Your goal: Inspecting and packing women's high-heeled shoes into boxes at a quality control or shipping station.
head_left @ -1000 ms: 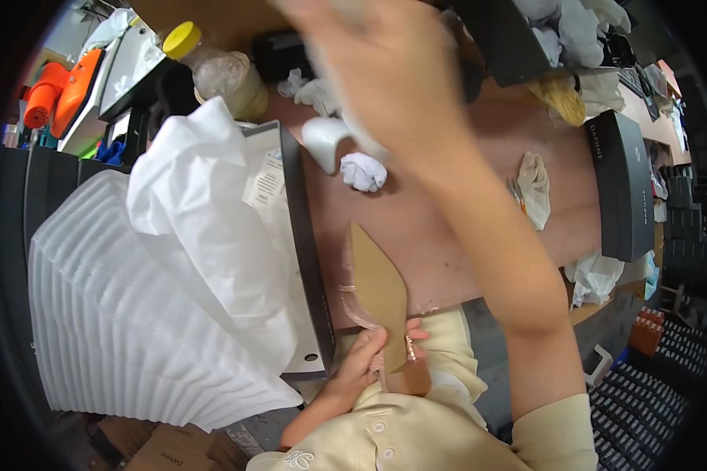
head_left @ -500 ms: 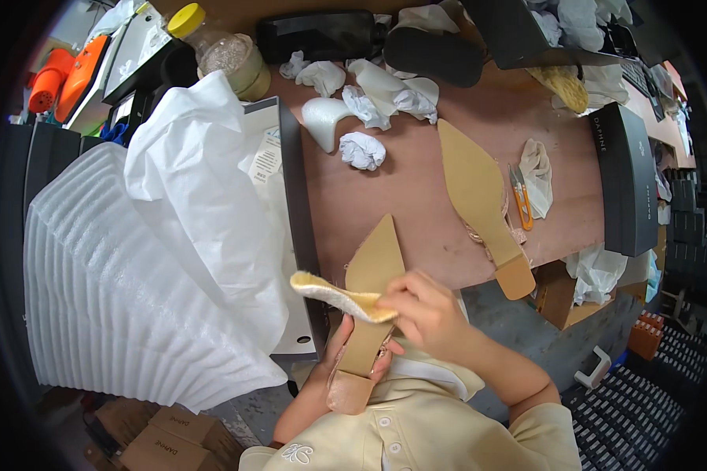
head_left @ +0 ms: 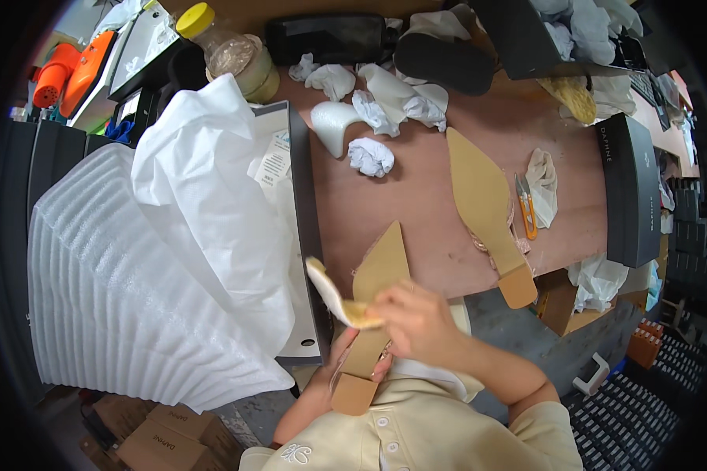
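A pointed shoe [head_left: 381,267] is held sole up, its tan sole and block heel facing me. My left hand [head_left: 340,355] is closed round it near the heel, with some fingers hidden beneath. Between the fingers of my right hand [head_left: 416,320] is a bent, fuzzy yellow-and-white pad [head_left: 330,297], which lies over the middle of the sole; whether it touches the sole I cannot tell. A matching shoe [head_left: 479,192] rests sole up on the table to the right. Beside it are orange-handled thread snips [head_left: 525,207] and a beige cloth [head_left: 541,188].
An open box [head_left: 308,196] with white tissue [head_left: 212,180] and a ribbed foam sheet [head_left: 126,290] fills the left. Crumpled paper [head_left: 371,157] and a white moulded piece [head_left: 334,125] lie farther back. A dark shoebox [head_left: 630,188] stands at the right edge. A yellow-capped jar [head_left: 243,67] is at back left.
The pad in my right hand has tilted, from lying nearly across the sole to slanting steeply, its free end raised. The shoe's heel has turned flatter toward me. The whole view has shifted slightly.
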The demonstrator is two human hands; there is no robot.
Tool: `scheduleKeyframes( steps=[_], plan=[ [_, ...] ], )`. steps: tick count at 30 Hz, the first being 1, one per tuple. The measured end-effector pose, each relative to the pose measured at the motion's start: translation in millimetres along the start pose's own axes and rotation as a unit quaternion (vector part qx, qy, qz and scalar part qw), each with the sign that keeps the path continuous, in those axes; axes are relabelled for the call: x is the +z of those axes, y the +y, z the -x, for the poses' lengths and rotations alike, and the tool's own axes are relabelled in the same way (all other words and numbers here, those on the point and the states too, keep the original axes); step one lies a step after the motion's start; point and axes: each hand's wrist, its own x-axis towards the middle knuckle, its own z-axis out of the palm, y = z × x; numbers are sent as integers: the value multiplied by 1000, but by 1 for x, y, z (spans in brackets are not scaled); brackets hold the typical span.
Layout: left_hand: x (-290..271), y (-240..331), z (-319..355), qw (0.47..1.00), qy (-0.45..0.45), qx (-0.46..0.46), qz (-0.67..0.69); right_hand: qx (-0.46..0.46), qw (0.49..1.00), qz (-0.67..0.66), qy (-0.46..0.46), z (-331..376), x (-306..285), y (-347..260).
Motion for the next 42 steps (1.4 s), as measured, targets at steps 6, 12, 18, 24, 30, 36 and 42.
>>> scheduleKeyframes(
  steps=[6, 12, 18, 24, 30, 36, 42],
  plan=[
    [-2, 1, -2, 999, -37, 8, -19, 12, 993, 116, 25, -40, -3, 31],
    [0, -1, 1, 999, -43, -6, 4, -5, 992, 113, 63, -17, -9, 43],
    [-12, 2, -8, 996, -80, -26, -7, 97, 989, 19, 108, -17, -21, 45],
    [-24, -4, -7, 997, -81, -14, -2, 26, 999, 6, 45, 14, -16, 25],
    [-6, 2, -6, 988, -148, -20, 48, 95, 978, 40, 183, -41, -14, 48],
    [116, -10, 64, 932, 126, 308, -145, 41, 977, 128, 164, 4, -106, -16],
    [138, 77, 98, 673, 465, 435, -377, 34, 967, 169, -186, 63, -140, -5]
  ],
)
